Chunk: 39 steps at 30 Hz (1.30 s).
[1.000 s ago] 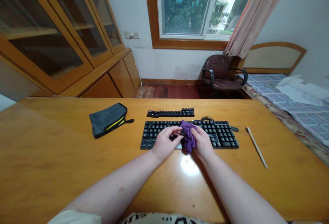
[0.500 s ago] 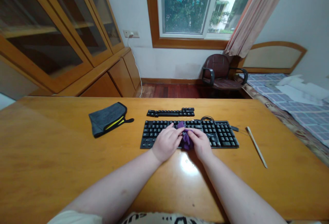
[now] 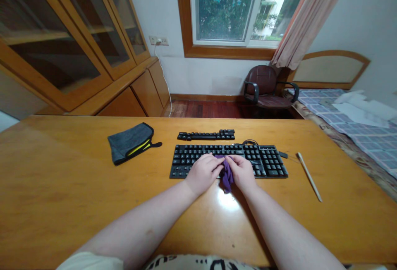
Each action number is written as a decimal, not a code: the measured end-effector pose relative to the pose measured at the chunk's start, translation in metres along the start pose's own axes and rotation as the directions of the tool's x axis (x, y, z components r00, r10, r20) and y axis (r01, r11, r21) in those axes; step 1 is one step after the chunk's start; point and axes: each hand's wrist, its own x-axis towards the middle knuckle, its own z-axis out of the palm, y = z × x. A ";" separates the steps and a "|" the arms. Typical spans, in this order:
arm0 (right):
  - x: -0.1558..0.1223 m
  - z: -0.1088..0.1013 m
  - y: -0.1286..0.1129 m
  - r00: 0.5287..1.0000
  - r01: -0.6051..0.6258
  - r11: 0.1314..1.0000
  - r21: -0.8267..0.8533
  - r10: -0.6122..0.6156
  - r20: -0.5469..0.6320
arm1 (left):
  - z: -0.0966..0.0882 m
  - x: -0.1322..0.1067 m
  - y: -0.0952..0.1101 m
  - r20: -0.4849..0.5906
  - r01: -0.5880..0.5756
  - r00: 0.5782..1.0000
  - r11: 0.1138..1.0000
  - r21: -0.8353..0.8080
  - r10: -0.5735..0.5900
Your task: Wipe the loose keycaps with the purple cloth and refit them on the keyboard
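Observation:
A crumpled purple cloth (image 3: 228, 177) is pinched between my two hands, just above the front middle of a black keyboard (image 3: 269, 160). My left hand (image 3: 204, 173) has its fingers closed on the cloth's left side. From the right, my right hand (image 3: 242, 171) grips it with thumb and fingertips. The cloth hangs down past the keyboard's near edge. At the keyboard's front left, some keycaps are off and the bare switches show. Behind it lie several loose black keycaps (image 3: 206, 136) in rows. My hands hide the keyboard's lower middle and anything small inside the cloth.
A folded grey cloth with a yellow inside (image 3: 130, 142) lies on the wooden desk (image 3: 71, 187) to the left. On the right rests a thin pale stick (image 3: 310, 178). The keyboard's coiled cable (image 3: 249, 142) sits behind it. Beyond the desk stands a brown chair (image 3: 262, 82).
The purple cloth's top has dropped from above my fingers, and its loose end now hangs lower toward me. My fingertips have drawn closer together. The other things stay put.

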 end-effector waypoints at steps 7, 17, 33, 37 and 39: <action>0.001 0.000 -0.001 0.997 -0.008 1.000 0.023 0.010 -0.075 | 0.003 0.000 0.001 -0.008 0.253 0.965 0.939 -0.232 -0.262; 0.004 -0.006 -0.002 0.960 0.024 0.983 0.184 0.029 -0.277 | 0.000 0.002 0.003 -0.003 0.349 0.925 0.856 -0.382 -0.379; 0.010 -0.017 -0.007 0.920 0.073 0.989 0.132 -0.016 -0.392 | 0.007 0.006 -0.010 0.022 0.163 0.986 0.986 -0.041 -0.163; 0.012 -0.015 -0.003 0.917 0.072 0.987 0.146 -0.008 -0.399 | 0.012 0.006 -0.006 0.059 0.105 0.992 0.993 0.063 -0.108; 0.012 -0.015 -0.002 0.916 0.074 0.985 0.158 -0.004 -0.401 | 0.015 0.006 -0.004 0.066 0.119 0.990 0.987 0.108 -0.127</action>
